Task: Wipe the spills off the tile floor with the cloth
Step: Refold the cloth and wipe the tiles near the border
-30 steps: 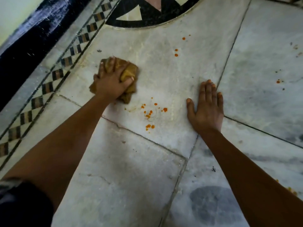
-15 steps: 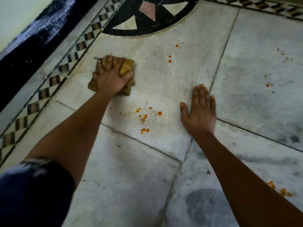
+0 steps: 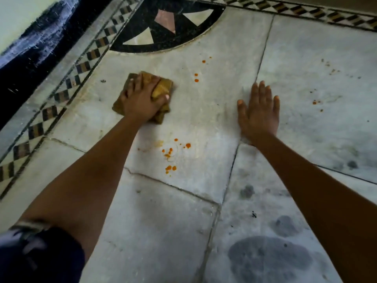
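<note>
My left hand (image 3: 140,99) presses down on a folded yellow-brown cloth (image 3: 163,88) lying on the pale marble tile floor (image 3: 204,111), fingers spread over it and thumb curled at its right edge. A cluster of orange spill drops (image 3: 170,155) lies on the tile just below and right of the cloth, apart from it. Two more orange drops (image 3: 196,77) sit to the cloth's upper right, and a few small ones (image 3: 315,102) mark the tile at far right. My right hand (image 3: 259,113) rests flat on the floor, fingers together, holding nothing.
A checkered inlay border (image 3: 61,92) runs diagonally at left beside a dark skirting (image 3: 30,64). A black curved inlay with triangles (image 3: 163,27) lies beyond the cloth. Dark damp patches (image 3: 267,260) mark the near-right tile. Grout lines and a crack cross the floor.
The view has shifted, so the floor appears lower in frame. My left hand with the cloth has stayed just above the orange drops. The right hand stays planted.
</note>
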